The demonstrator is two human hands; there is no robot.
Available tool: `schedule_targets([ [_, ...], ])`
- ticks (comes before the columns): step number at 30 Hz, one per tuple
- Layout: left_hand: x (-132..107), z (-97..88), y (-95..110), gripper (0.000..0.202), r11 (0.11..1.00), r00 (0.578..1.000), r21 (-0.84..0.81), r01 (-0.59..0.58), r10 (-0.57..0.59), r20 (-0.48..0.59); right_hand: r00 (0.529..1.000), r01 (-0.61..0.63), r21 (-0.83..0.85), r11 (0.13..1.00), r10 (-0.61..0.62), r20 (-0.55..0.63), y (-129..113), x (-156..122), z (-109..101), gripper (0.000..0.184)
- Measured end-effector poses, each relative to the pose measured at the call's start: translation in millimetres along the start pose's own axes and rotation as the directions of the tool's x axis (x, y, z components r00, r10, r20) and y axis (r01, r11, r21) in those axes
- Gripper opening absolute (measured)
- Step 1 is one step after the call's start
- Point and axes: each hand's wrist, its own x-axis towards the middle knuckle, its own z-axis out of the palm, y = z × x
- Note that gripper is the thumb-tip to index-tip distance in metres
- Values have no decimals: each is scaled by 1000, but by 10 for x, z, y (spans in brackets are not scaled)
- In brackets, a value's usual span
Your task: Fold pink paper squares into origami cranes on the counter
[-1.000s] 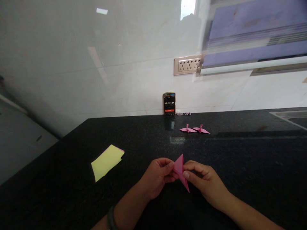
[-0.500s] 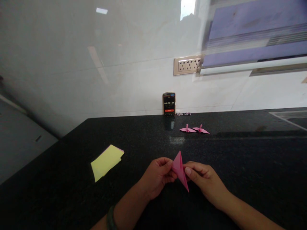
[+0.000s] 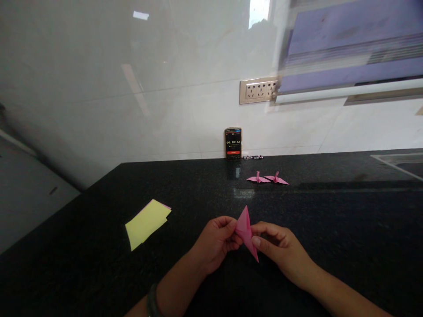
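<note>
A folded pink sheet of origami paper [image 3: 246, 231] is held between my two hands above the dark countertop. Thumb and fingers of my left hand [image 3: 220, 242] pinch its left corner. On the other side, my right hand [image 3: 280, 248] grips the right edge with thumb and index finger. The paper stands with one point up and another slanting down to the right, its layers slightly apart along the right side. Farther back lie two finished pink paper cranes [image 3: 257, 178], side by side with wings spread.
Yellow paper sheets [image 3: 148, 223], with a purplish edge beneath, lie on the countertop [image 3: 82, 233] to the left. A phone [image 3: 233, 144] showing a running timer leans on the wall, a beaded strap [image 3: 253, 157] beside it. A socket panel [image 3: 257, 90] is on the wall above.
The pink paper has shifted slightly left and turned a little. My right thumb has slid a bit left along its edge. The phone timer has advanced one second.
</note>
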Motion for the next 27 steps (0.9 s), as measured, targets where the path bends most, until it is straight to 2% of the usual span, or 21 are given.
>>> schedule_targets([
  [18, -6, 1, -6, 21, 1000, 1000, 26, 7, -7, 28, 999, -43, 11, 999, 43, -24, 22, 3, 6, 21],
  [27, -21, 7, 2, 19, 996, 999, 84, -15, 18, -30, 991, 27, -307, 951, -66, -117, 113, 43, -64, 17],
])
